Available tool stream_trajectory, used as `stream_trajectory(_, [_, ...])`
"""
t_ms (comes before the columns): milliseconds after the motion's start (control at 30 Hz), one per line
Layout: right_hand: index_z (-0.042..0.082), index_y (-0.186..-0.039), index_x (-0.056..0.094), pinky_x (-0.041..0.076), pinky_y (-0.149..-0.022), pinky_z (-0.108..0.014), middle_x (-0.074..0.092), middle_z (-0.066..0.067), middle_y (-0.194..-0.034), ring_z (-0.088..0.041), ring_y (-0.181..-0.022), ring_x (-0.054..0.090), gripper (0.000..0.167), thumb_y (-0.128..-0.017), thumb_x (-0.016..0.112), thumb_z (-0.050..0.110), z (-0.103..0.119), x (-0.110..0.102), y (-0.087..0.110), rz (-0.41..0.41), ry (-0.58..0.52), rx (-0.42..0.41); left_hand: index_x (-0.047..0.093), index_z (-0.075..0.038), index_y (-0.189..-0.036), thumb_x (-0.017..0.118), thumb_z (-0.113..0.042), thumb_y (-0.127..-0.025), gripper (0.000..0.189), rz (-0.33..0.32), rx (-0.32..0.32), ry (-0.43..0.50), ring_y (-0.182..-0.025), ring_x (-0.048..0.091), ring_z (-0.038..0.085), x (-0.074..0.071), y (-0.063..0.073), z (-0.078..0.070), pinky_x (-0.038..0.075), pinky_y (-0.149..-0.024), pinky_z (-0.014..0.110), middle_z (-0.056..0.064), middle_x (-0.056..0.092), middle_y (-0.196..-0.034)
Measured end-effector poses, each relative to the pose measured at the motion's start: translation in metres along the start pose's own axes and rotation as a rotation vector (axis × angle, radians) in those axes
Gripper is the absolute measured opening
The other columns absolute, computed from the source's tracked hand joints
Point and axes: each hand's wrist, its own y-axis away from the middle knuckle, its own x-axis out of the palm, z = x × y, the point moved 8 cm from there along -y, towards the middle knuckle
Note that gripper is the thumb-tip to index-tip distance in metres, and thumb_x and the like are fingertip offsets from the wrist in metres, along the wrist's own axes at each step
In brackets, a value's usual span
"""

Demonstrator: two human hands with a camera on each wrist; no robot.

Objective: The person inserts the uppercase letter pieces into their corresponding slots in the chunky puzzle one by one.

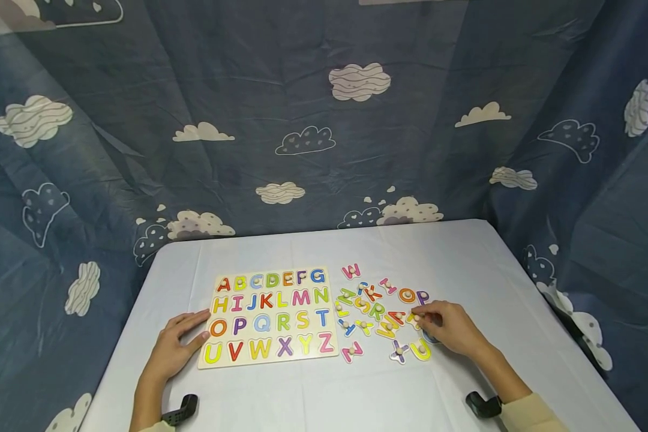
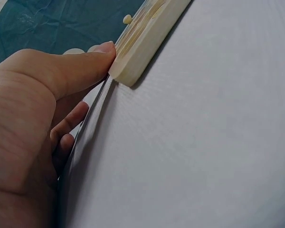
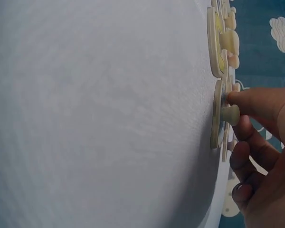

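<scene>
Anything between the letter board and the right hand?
In the head view, loose letter pieces, including a green R and a yellow Y, lie there on the white cloth.

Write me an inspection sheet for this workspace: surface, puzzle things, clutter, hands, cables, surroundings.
Surface: white table, with faint creases.
Puzzle things: letter board lies flat, A to Z in four rows; loose letter pieces with knobs are scattered to its right.
Clutter: nothing seen beyond the puzzle.
Hands: left hand touches the board's left edge; right hand has its fingertips at the loose pieces, though whether it pinches one is unclear. Each wrist wears a black device.
Cables: nothing seen.
Surroundings: dark blue cloth printed with clouds, behind the table and at both sides.
</scene>
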Motion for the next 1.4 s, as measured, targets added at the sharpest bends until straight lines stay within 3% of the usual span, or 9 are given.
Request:
stream_trajectory(200, [0.012, -0.110, 0.080, 0.046, -0.068, -0.020, 0.060, 0.009, -0.082, -0.008, -0.078, 0.051, 0.021, -0.090, 0.078, 0.007, 0.002, -0.001, 0.000, 0.023, 0.001, -0.016, 0.060, -0.020, -0.146, 0.076, -0.039, -0.094, 0.058, 0.005, -0.004, -0.001, -0.146, 0.034, 0.039, 0.000, 0.000, -0.001, 0.028, -0.114, 0.074, 0.012, 0.055, -0.151])
stream_trajectory(400, [0.015, -0.102, 0.081, 0.041, -0.064, -0.022, 0.058, 0.009, -0.076, -0.011, -0.076, 0.050, 0.016, -0.087, 0.084, 0.016, 0.013, -0.012, -0.006, -0.060, -0.027, -0.048, 0.061, -0.019, -0.145, 0.075, -0.038, -0.094, 0.056, -0.003, 0.004, -0.016, -0.146, 0.035, 0.038, -0.003, 0.000, -0.001, 0.027, -0.115, 0.072, 0.012, 0.056, -0.150])
stream_trajectory(667, [0.018, -0.098, 0.081, 0.046, -0.071, -0.027, 0.064, 0.010, -0.080, -0.018, -0.081, 0.055, 0.016, -0.085, 0.087, 0.025, 0.039, -0.011, -0.028, -0.105, -0.082, -0.072, 0.061, -0.017, -0.145, 0.076, -0.036, -0.094, 0.057, -0.006, 0.008, -0.015, -0.146, 0.034, 0.039, -0.004, 0.002, -0.002, 0.027, -0.115, 0.073, 0.012, 0.057, -0.151])
stream_trajectory(1067, [0.026, -0.093, 0.082, 0.044, -0.073, -0.028, 0.060, 0.016, -0.073, -0.020, -0.080, 0.056, 0.014, -0.083, 0.088, 0.033, 0.110, 0.032, -0.059, -0.096, -0.155, -0.133, 0.062, -0.018, -0.144, 0.075, -0.037, -0.094, 0.055, -0.005, 0.016, 0.000, -0.145, 0.036, 0.038, -0.001, 0.002, -0.003, 0.028, -0.114, 0.073, 0.012, 0.057, -0.150])
stream_trajectory(1300, [0.025, -0.090, 0.082, 0.046, -0.074, -0.027, 0.059, 0.018, -0.071, -0.022, -0.081, 0.060, 0.011, -0.085, 0.087, 0.033, 0.150, 0.063, -0.074, -0.077, -0.208, -0.183, 0.064, -0.018, -0.142, 0.071, -0.026, -0.099, 0.044, -0.028, 0.052, 0.004, -0.143, 0.039, 0.037, 0.000, 0.001, -0.003, 0.030, -0.114, 0.070, 0.012, 0.059, -0.148])
stream_trajectory(1400, [0.025, -0.090, 0.082, 0.047, -0.076, -0.027, 0.060, 0.020, -0.071, -0.022, -0.082, 0.062, 0.011, -0.084, 0.087, 0.032, 0.167, 0.073, -0.081, -0.082, -0.205, -0.199, 0.064, -0.017, -0.142, 0.071, -0.025, -0.098, 0.045, -0.028, 0.038, 0.016, -0.144, 0.038, 0.037, 0.000, 0.001, -0.002, 0.029, -0.115, 0.070, 0.012, 0.058, -0.148])
